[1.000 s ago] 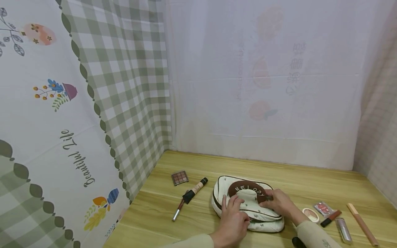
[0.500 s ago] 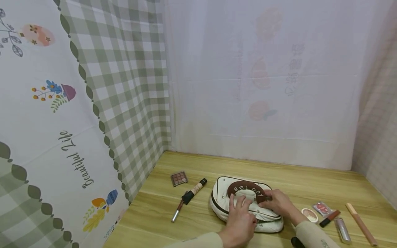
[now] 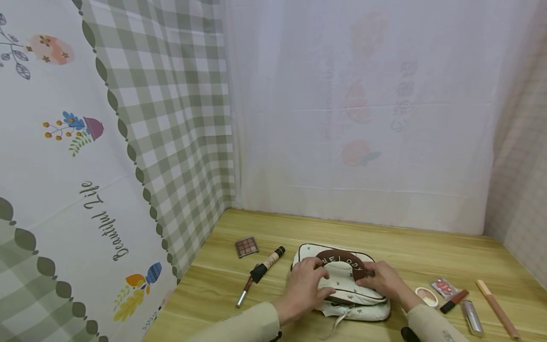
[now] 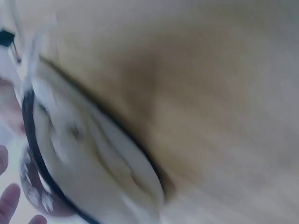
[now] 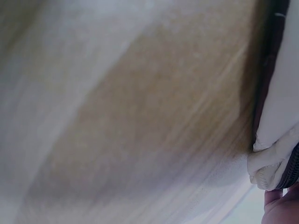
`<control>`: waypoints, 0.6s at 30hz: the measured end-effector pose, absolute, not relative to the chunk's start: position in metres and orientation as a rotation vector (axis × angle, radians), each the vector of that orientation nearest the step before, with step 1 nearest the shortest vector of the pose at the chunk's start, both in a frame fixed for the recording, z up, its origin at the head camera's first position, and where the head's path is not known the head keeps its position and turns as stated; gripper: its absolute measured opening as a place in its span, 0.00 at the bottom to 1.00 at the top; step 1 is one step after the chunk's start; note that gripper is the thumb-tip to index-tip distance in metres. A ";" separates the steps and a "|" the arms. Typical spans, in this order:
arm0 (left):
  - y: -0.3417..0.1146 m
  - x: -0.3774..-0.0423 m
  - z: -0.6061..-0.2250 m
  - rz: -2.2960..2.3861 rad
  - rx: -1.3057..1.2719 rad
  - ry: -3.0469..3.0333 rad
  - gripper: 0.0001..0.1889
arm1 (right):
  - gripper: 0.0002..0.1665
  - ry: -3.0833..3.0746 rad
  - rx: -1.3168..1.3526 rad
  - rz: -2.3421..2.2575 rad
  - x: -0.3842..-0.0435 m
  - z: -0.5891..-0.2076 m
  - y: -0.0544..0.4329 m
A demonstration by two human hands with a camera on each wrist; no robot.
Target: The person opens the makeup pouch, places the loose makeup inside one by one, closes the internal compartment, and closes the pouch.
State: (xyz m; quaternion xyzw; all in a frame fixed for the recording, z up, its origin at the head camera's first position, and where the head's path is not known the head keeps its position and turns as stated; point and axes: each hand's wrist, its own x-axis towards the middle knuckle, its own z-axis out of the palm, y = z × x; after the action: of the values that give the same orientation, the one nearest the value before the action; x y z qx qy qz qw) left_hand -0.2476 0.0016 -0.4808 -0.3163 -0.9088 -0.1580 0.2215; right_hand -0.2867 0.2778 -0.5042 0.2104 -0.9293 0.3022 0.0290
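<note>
Bag: the white bag [image 3: 342, 280] sits on the table [image 3: 205, 304] under both hands, lying flat and soft, with its brown name band [image 3: 347, 256] facing up
Right hand: this hand [image 3: 383, 281] seems to pinch the bag at the right end of the band, thumb and fingers bent close; a light hold should do, as a hard tug could slide the bag
Left hand: this hand [image 3: 302, 287] is half open at the bag's left side, thumb well apart from the fingers, and it looks to have hold of nothing; the left wrist view is too blurry to show how firmly it touches
Zip: the black zip [image 5: 291, 169] runs along the edge by the right hand – best to mind that no cloth gets caught in it
Strap: a thin white strap [image 3: 340, 319] hangs at the front – good to move it off the zip's path
Side things: the round compact [image 3: 426, 297] lies near the right sleeve [image 3: 431, 323], so small arm moves are safest there
</note>
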 end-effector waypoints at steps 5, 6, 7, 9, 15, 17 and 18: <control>-0.015 -0.278 -0.473 -0.751 -0.851 -2.618 0.26 | 0.16 -2.876 0.646 0.955 -0.286 -0.504 0.278; -0.019 -0.284 -0.473 -0.818 -0.868 -2.646 0.29 | 0.15 -2.877 0.643 0.962 -0.286 -0.504 0.278; -0.022 -0.291 -0.472 -0.871 -0.884 -2.674 0.31 | 0.16 -2.878 0.642 0.971 -0.286 -0.503 0.278; -0.028 -0.302 -0.473 -0.962 -0.916 -2.734 0.36 | 0.15 -2.879 0.640 0.979 -0.286 -0.503 0.278; -0.035 -0.324 -0.478 -1.140 -0.948 -2.837 0.38 | 0.17 -2.878 0.650 0.987 -0.283 -0.497 0.278; -0.035 -0.328 -0.480 -1.164 -0.933 -2.850 0.36 | 0.21 -2.872 0.634 0.991 -0.281 -0.493 0.277; -0.035 -0.329 -0.481 -1.170 -0.926 -2.854 0.35 | 0.24 -2.867 0.617 0.996 -0.280 -0.491 0.276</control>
State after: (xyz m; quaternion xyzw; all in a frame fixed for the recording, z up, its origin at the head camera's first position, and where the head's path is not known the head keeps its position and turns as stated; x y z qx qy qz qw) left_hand -0.3295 -0.0352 -0.4805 -0.2872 -0.8856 -0.3629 -0.0395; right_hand -0.2797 0.2762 -0.4907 0.1990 -0.9255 0.3214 0.0223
